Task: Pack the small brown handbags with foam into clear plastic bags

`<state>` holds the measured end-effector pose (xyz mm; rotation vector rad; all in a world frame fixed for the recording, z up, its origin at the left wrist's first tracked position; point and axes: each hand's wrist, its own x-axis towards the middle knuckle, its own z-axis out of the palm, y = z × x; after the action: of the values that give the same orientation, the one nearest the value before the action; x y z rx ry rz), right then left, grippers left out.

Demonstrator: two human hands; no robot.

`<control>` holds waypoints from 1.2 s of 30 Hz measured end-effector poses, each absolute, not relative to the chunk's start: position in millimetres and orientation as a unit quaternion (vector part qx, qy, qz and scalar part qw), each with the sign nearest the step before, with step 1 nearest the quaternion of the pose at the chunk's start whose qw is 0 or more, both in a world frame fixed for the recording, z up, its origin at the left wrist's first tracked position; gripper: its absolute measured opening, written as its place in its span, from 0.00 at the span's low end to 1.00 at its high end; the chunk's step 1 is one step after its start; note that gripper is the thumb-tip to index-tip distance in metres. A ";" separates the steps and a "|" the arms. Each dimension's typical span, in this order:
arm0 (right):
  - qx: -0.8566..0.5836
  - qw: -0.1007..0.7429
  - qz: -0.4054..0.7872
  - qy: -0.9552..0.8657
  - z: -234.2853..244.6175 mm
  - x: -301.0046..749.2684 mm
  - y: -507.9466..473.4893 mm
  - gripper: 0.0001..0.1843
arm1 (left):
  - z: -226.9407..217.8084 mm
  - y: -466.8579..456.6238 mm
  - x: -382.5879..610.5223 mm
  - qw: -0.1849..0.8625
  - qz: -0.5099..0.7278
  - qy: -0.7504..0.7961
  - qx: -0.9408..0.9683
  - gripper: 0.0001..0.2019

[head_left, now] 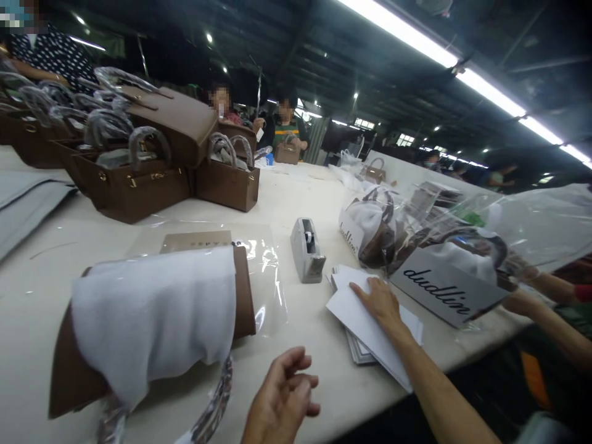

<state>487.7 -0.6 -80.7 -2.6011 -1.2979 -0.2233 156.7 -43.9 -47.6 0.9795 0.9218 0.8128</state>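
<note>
My left hand [283, 394] hovers above the near table edge, fingers loosely curled and apart, with nothing in it. To its left a brown handbag [245, 290] lies on its side, with a white soft wrapping sheet [157, 308] draped over it. The bag's plastic-wrapped handle [215, 401] points toward me. My right hand [382, 302] rests on a stack of white cards [358, 348], its fingers closed at the edge of the top white card [349, 308]. A grey tape dispenser [308, 250] stands between the bag and the stack.
Several brown handbags [139, 185] crowd the table's back left. A clear plastic bag [268, 283] lies behind the wrapped handbag. At right, bags with "dudlin" cards [435, 283] sit in plastic, beside another person's hands [522, 302]. Other people stand beyond the table [296, 191].
</note>
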 end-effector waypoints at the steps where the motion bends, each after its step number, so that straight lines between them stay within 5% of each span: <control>1: -0.881 0.115 -0.092 -0.450 -82.9 486.4 -2.1 0.30 | -49.9 -43.6 180.9 0.729 0.348 0.409 0.425 0.26; 8: -0.849 0.131 -0.133 -0.494 -80.9 477.6 -6.8 0.24 | -65.1 -10.1 270.9 0.720 0.298 0.454 0.432 0.30; 16: -0.780 0.124 -0.071 -0.609 -79.3 431.6 -53.0 0.33 | -68.9 5.1 283.7 0.689 0.297 0.469 0.466 0.24; 27: -0.784 0.204 0.029 -0.586 -72.2 437.9 -55.5 0.25 | -50.8 12.2 292.8 0.715 0.342 0.406 0.455 0.14; 33: -0.793 0.207 -0.040 -0.572 -52.4 425.5 -58.8 0.24 | -42.7 15.0 284.7 0.713 0.356 0.431 0.423 0.17; 36: -0.727 0.196 -0.169 -0.636 -41.5 404.4 -68.4 0.16 | -29.7 16.4 284.5 0.770 0.323 0.372 0.405 0.18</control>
<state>404.4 -68.4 -41.5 -2.0359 -1.7829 -0.4741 284.5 16.4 -29.7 0.8788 0.8067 0.7016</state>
